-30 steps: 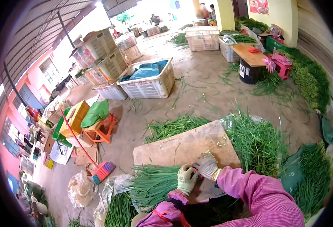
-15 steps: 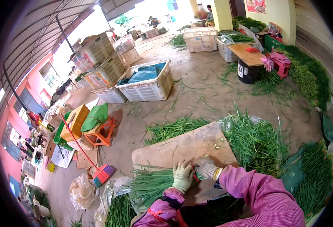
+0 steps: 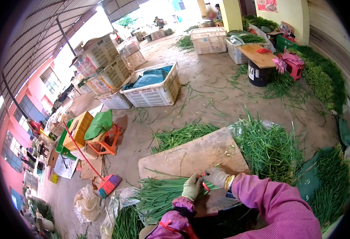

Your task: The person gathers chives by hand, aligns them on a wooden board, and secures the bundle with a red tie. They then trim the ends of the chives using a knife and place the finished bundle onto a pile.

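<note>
A bunch of long green chives lies across the near edge of a worn wooden board, its leaves fanning out to the left. My left hand, in a pale glove, is closed around the bunch near its right end. A red tie loops around the stalks just right of that hand. At the tie, my right hand, in a greyish glove, has its fingers pinched together on the red strip. The fingertips of both hands nearly meet there. Small green scraps dot the board.
Loose chives are heaped right of the board, with more behind it. A broom and a plastic bag are on the floor to the left. Farther off stand an orange stool, a white crate and a black bucket.
My left hand has gone from fingers spread over the bunch to closed more tightly around it. The red tie shows more clearly between the hands, and the right hand has shifted slightly.
</note>
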Demonstrator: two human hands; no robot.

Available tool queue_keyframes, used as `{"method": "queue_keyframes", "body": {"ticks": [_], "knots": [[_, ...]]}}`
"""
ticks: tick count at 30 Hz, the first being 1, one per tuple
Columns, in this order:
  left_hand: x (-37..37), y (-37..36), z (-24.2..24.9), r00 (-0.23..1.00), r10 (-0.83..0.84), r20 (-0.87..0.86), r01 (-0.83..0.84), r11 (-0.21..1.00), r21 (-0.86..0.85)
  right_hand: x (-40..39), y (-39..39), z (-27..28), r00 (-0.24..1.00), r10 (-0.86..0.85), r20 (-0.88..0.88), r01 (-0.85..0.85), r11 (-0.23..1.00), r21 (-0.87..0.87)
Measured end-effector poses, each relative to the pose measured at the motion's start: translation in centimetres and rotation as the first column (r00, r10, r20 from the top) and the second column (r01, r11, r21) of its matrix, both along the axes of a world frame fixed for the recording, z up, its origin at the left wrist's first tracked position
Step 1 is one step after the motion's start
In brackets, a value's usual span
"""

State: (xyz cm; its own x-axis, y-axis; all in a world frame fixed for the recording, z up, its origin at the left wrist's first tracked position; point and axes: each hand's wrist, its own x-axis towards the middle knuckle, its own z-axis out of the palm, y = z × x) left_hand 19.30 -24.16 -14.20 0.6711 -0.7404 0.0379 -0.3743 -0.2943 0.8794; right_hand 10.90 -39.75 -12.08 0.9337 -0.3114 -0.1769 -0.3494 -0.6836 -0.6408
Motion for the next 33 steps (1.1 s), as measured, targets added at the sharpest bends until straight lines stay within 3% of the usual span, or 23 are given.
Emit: {"method": "queue_keyframes", "body": {"ticks": [2,4,7,11,18,20,22,23,24,25,26,27,28,29,30,31,33], "knots": [[0.5,0.1,-0.8,1.0,-0.018,0.003,0.018,1.0,0.015,0.4,-0.1,1.3,0.998,0.021,-0.061,-0.023,0.999,-0.04],[0.4,0.0,-0.4,0.987,-0.018,0.162,0.012,0.999,0.038,0.4,0.1,4.2,0.971,0.092,-0.22,-0.129,0.979,-0.16],[0.3,0.1,0.4,0.996,-0.032,0.082,0.03,0.999,0.028,1.3,-0.5,3.4,0.941,0.193,-0.278,-0.264,0.932,-0.247],[0.4,0.3,-0.2,1.0,-0.022,0.015,0.022,0.999,-0.023,0.8,-1.1,3.1,0.973,0.17,-0.158,-0.186,0.978,-0.094],[0.4,0.4,-1.7,0.997,-0.02,-0.069,0.017,0.999,-0.05,1.6,-2.2,1.5,0.937,0.234,-0.258,-0.27,0.956,-0.114],[0.4,0.4,-1.5,0.995,-0.019,-0.098,0.013,0.998,-0.065,2.1,-3.7,-2.7,0.914,0.401,-0.052,-0.405,0.91,-0.09],[0.5,0.5,-1.6,0.995,-0.004,-0.095,0.001,1.0,-0.024,1.4,-3.2,-1.2,0.937,0.345,-0.05,-0.348,0.933,-0.089],[0.5,0.4,-0.9,0.996,0.025,0.089,-0.023,0.999,-0.026,1.0,-2.8,-0.7,0.957,0.284,-0.056,-0.288,0.954,-0.082],[0.3,0.4,-0.2,0.967,0.048,0.251,-0.045,0.999,-0.017,0.7,-2.4,-1.6,0.994,0.092,0.058,-0.102,0.97,0.219],[0.3,0.1,0.1,0.986,0.096,0.14,-0.095,0.995,-0.01,1.0,-2.9,-2.7,0.99,0.126,0.056,-0.134,0.978,0.16],[0.9,0.1,-0.6,0.993,0.042,0.114,-0.04,0.999,-0.019,0.7,-2.9,-2.4,0.982,0.128,0.137,-0.163,0.944,0.286],[0.8,0.0,0.3,0.984,0.056,0.167,-0.068,0.995,0.066,1.1,-3.0,-4.7,0.988,0.059,0.142,-0.128,0.829,0.545],[0.6,-0.1,0.4,0.988,0.051,0.144,-0.058,0.997,0.043,0.9,-3.2,-2.2,0.978,0.201,0.051,-0.208,0.946,0.247],[0.6,-0.2,0.5,0.997,0.034,0.073,-0.037,0.998,0.047,0.5,-2.9,1.3,0.938,0.347,-0.009,-0.347,0.936,-0.058],[0.6,0.0,0.5,1.0,0.02,0.021,-0.02,0.999,0.034,0.6,-2.9,0.8,0.92,0.392,-0.007,-0.386,0.904,-0.186],[0.5,0.2,-0.3,1.0,0.021,0.012,-0.021,0.999,0.045,0.8,-2.5,1.2,0.976,0.207,-0.072,-0.204,0.978,0.048],[1.0,-0.2,-1.4,0.993,0.041,-0.108,-0.038,0.999,0.032,0.6,-2.0,1.5,0.978,0.205,-0.041,-0.205,0.979,-0.006]]}}
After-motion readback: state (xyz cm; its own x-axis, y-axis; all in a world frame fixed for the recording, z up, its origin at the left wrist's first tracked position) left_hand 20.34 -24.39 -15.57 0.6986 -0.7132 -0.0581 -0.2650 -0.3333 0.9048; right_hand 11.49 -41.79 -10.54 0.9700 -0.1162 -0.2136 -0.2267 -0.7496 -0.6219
